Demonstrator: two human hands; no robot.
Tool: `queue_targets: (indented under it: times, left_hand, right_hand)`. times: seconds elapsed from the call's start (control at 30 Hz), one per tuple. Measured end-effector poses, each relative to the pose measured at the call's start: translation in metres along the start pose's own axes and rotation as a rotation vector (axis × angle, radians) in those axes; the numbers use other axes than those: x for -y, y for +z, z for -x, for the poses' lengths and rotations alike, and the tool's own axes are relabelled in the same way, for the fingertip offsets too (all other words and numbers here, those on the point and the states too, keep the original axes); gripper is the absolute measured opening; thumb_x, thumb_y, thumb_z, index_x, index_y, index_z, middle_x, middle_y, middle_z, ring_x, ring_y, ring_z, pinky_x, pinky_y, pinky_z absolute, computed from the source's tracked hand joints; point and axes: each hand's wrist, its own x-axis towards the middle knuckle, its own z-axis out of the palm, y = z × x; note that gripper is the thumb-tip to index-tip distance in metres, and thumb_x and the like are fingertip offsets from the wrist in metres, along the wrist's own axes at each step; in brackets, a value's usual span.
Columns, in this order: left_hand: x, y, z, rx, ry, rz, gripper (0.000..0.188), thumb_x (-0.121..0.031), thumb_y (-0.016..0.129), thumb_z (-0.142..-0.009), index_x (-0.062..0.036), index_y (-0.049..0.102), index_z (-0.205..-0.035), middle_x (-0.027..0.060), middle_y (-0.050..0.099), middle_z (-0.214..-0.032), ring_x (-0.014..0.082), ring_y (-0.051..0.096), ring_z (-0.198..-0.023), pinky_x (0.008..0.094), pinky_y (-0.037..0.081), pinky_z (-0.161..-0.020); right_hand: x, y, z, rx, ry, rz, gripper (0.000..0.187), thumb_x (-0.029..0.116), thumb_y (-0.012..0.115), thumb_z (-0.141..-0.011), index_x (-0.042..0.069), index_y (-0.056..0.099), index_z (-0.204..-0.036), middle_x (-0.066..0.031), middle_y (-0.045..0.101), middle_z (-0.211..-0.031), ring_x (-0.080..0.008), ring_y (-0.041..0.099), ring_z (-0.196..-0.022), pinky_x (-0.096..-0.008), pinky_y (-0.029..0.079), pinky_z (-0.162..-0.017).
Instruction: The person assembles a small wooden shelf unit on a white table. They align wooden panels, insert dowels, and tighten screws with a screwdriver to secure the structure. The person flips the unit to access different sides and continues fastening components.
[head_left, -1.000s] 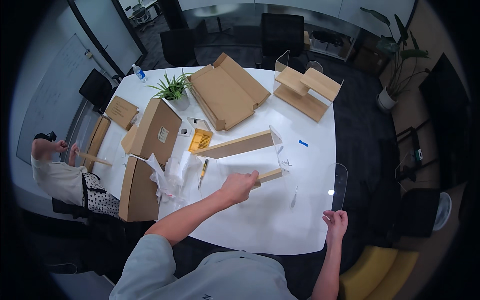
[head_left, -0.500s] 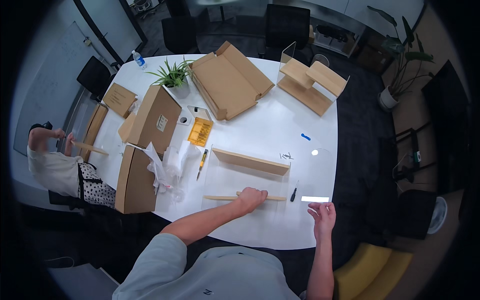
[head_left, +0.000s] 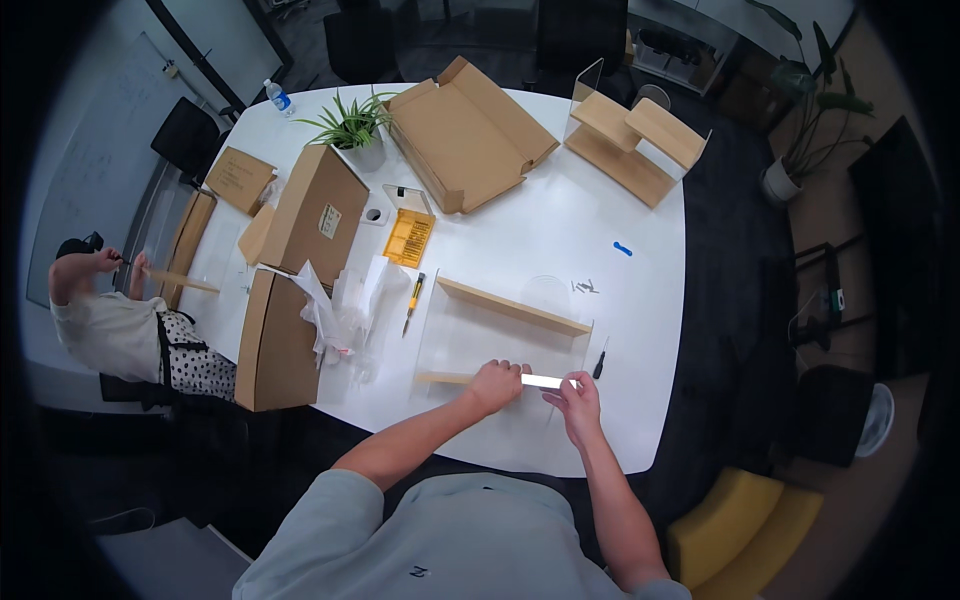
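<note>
A clear panel with a rounded far end (head_left: 545, 381) is pinched at its near edge by my right hand (head_left: 573, 402); a bright reflection crosses it. My left hand (head_left: 496, 388) is closed over the near wooden board (head_left: 442, 378), its fingers close to the panel's left edge. That board stands on the table, roughly parallel to a far wooden board (head_left: 515, 307), with thin clear sheet between and beside them. A black screwdriver (head_left: 600, 360) lies right of the boards. Several small screws (head_left: 585, 287) are scattered beyond it.
A yellow-handled screwdriver (head_left: 414, 300), an orange bit case (head_left: 409, 238), cardboard boxes (head_left: 320, 215) and plastic wrapping (head_left: 345, 315) lie to the left. At the back are an open carton (head_left: 475, 140), a plant (head_left: 350, 130) and a wooden shelf unit (head_left: 625, 160). Another person (head_left: 110, 325) works at far left.
My right hand has brought the clear panel leftward, over the right part of the boards, close to my left hand. My left hand stays at the near board. The view has shifted slightly.
</note>
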Motion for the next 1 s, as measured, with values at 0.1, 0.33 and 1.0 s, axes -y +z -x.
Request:
queue_targets:
  times: [0.1, 0.33, 1.0]
  left_hand:
    - [0.014, -0.009, 0.028, -0.262, -0.129, 0.007, 0.022, -0.015, 0.064, -0.088, -0.0019, 0.059, -0.105, 0.012, 0.07, -0.094, 0.0283, 0.072, -0.091, 0.0401, 0.058, -0.077]
    - [0.05, 0.007, 0.087, 0.116, -0.218, 0.131, 0.018, -0.007, 0.062, -0.085, -0.0084, 0.067, -0.102, 0.0086, 0.07, -0.094, 0.03, 0.07, -0.094, 0.0443, 0.056, -0.078]
    - [0.077, 0.024, 0.038, 0.029, -0.587, 1.385, 0.034, -0.024, 0.058, -0.102, -0.0023, 0.062, -0.128, 0.0137, 0.069, -0.12, 0.0285, 0.074, -0.097, 0.0388, 0.059, -0.08]
  right_hand:
    - [-0.009, -0.001, -0.007, 0.033, 0.026, 0.026, 0.007, 0.013, 0.054, -0.107, 0.01, 0.05, -0.102, -0.0192, 0.073, -0.111, -0.0291, 0.071, -0.108, -0.0443, 0.055, -0.098]
    - [-0.016, 0.004, -0.006, 0.002, 0.05, 0.048, 0.006, 0.014, 0.055, -0.107, 0.01, 0.05, -0.103, -0.0183, 0.073, -0.114, -0.0277, 0.07, -0.11, -0.043, 0.054, -0.101]
    - [-0.086, 0.067, 0.023, -0.197, 0.149, 0.0, 0.006, 0.005, 0.061, -0.1, 0.007, 0.055, -0.101, -0.013, 0.066, -0.108, -0.0279, 0.074, -0.092, -0.0375, 0.064, -0.073]
